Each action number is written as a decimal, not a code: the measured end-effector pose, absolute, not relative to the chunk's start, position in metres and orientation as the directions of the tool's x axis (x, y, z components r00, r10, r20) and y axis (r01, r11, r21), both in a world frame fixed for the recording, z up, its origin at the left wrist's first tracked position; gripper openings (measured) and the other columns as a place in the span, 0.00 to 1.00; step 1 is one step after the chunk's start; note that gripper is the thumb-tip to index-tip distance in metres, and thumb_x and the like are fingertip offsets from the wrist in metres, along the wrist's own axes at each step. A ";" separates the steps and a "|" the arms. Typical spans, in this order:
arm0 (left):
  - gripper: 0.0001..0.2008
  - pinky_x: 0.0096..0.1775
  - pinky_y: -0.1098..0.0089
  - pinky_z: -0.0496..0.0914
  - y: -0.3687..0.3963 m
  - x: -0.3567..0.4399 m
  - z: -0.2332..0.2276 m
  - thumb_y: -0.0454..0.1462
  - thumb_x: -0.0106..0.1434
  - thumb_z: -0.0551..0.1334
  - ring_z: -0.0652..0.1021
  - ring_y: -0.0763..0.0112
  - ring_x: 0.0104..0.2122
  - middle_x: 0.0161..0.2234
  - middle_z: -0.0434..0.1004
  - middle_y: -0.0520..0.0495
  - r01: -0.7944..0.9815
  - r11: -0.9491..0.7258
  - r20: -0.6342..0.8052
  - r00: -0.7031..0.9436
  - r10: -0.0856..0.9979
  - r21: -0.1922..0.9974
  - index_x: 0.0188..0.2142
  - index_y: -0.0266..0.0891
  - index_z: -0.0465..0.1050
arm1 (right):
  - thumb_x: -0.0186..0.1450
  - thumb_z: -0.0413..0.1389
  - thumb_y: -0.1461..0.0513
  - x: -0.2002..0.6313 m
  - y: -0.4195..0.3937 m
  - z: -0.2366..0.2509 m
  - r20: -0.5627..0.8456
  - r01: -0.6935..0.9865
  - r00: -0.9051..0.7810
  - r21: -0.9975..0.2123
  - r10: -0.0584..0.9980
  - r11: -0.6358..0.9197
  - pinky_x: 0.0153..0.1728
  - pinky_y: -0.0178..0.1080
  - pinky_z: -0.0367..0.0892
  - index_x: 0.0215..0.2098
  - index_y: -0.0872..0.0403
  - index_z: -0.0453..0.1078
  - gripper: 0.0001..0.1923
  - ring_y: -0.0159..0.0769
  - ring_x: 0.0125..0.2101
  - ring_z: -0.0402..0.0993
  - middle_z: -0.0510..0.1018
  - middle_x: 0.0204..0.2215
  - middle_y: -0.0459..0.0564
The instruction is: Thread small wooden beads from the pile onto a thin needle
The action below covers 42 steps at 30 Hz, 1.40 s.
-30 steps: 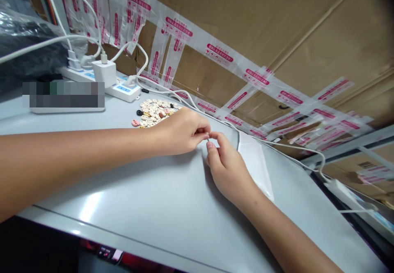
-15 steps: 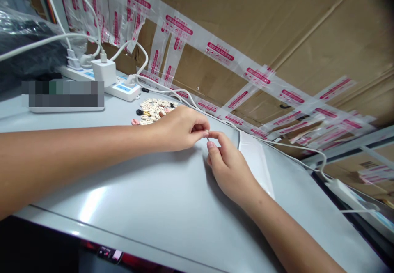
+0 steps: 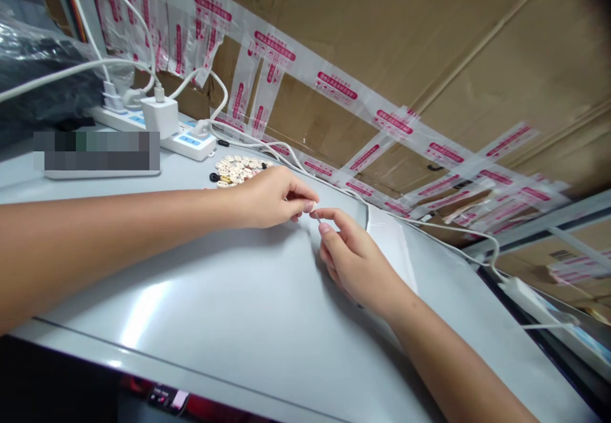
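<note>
- Grey, glossy table top (image 3: 248, 321) under both forearms, wrists resting on it
- Left hand (image 3: 267, 197) curled, thumb and forefinger pinched together at the tips, something too small to name between them
- Right hand (image 3: 356, 261) just beside it, thumb and forefinger closed on a thin pale needle-like pin (image 3: 317, 217), other fingers loosely bent
- Pin held upright-ish between the two hands, just above the table top, fingertips of both hands almost touching
- Heap of small buttons (image 3: 237, 170), cream, pink, brown and black, on the table top right behind the left hand
- White power strip (image 3: 184, 145) with a white charger (image 3: 160, 117) plugged in, further back
- Cardboard wall (image 3: 382, 35) criss-crossed with clear tape printed in red
- White cable (image 3: 449, 232) along the table's far edge
</note>
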<state>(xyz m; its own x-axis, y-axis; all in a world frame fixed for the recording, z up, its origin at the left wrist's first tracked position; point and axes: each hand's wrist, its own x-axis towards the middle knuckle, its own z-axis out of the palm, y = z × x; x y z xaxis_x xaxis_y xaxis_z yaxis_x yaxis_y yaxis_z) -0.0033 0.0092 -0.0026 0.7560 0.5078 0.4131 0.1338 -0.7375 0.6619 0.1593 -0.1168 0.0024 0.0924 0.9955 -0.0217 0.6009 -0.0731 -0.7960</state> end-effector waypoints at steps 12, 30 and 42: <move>0.13 0.29 0.74 0.67 0.007 -0.005 0.002 0.37 0.64 0.60 0.78 0.72 0.29 0.30 0.81 0.50 0.134 -0.702 0.348 0.795 0.498 0.699 0.44 0.42 0.82 | 0.73 0.44 0.54 0.152 -0.119 0.016 -0.266 0.373 0.074 -0.886 0.961 -0.274 0.07 0.26 0.47 0.48 0.46 0.59 0.08 0.25 0.09 0.46 0.57 0.15 0.31; 0.12 0.32 0.76 0.70 0.012 -0.009 0.006 0.37 0.64 0.61 0.80 0.73 0.30 0.31 0.83 0.48 0.055 -0.653 0.293 0.863 0.412 0.755 0.43 0.39 0.82 | 0.73 0.46 0.53 0.156 -0.122 0.015 -0.196 0.467 0.011 -0.866 0.980 -0.179 0.12 0.25 0.49 0.45 0.47 0.59 0.08 0.21 0.11 0.46 0.57 0.16 0.31; 0.13 0.33 0.75 0.70 0.009 -0.010 0.008 0.39 0.64 0.62 0.80 0.72 0.31 0.32 0.83 0.49 0.057 -0.637 0.286 0.860 0.422 0.769 0.45 0.42 0.82 | 0.74 0.46 0.55 0.156 -0.121 0.020 -0.184 0.475 0.014 -0.864 0.983 -0.169 0.13 0.24 0.48 0.42 0.48 0.59 0.07 0.20 0.11 0.46 0.56 0.15 0.31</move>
